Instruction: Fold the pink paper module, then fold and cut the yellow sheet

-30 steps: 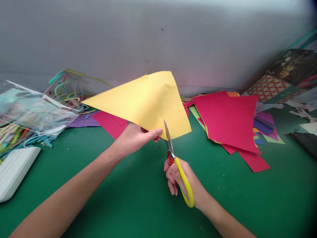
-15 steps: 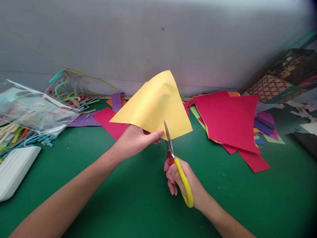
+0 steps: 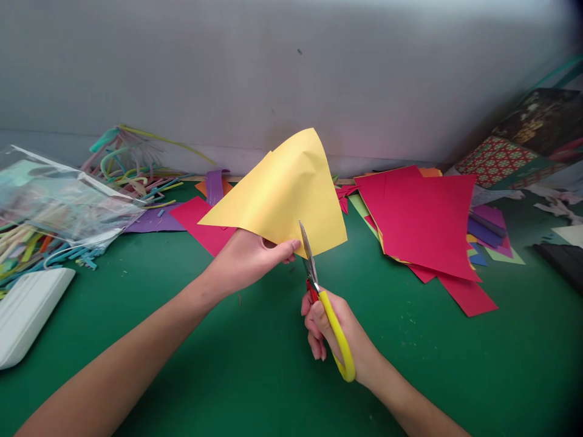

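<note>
A curved yellow paper sheet [image 3: 277, 194] stands raised above the green table [image 3: 255, 364], its lower edge pinched between the thumb and fingers of my left hand [image 3: 255, 255]. My right hand [image 3: 337, 328] is closed round the handles of a pair of scissors [image 3: 336, 334], one yellow and one red. The upper blade lies in front of the paper, just right of my left thumb, pointing up and slightly left. Part of the other blade is hidden behind the sheet. Most of my left fingers are under the paper.
At the left are colourful pipe cleaners [image 3: 136, 176], a clear plastic bag [image 3: 68, 200] and a white object [image 3: 31, 315]. Red sheets [image 3: 423, 224] lie in a pile at the right, near a patterned box [image 3: 496, 161]. A grey wall [image 3: 182, 73] rises behind.
The right corner of the yellow paper has shifted slightly left. The scissors have moved a little to the left too. My left hand is almost unmoved.
</note>
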The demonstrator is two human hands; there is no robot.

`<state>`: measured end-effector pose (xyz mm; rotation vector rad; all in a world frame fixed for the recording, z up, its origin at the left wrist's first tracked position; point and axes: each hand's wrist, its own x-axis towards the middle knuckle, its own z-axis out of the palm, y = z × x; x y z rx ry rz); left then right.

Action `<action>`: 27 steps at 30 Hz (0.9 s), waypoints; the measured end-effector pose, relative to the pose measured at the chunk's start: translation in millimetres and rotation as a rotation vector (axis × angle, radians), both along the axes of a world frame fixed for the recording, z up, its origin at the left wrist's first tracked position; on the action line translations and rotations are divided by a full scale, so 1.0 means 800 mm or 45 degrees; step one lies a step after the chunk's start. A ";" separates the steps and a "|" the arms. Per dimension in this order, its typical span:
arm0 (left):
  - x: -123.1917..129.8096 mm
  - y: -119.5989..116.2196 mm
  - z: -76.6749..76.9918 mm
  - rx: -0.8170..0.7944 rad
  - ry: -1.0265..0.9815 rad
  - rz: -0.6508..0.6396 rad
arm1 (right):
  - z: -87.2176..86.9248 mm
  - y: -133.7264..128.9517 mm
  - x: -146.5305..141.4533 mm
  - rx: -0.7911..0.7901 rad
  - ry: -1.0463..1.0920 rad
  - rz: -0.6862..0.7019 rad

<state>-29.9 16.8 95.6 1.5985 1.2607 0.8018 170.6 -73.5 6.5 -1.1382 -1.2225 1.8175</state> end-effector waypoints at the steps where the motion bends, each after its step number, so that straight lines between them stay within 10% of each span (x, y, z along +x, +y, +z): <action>1: 0.000 0.000 0.000 -0.004 -0.006 -0.003 | 0.000 0.000 0.000 0.001 0.000 -0.001; 27: 0.000 0.003 -0.003 -0.084 -0.094 -0.019 | 0.000 0.000 0.000 -0.008 -0.009 0.005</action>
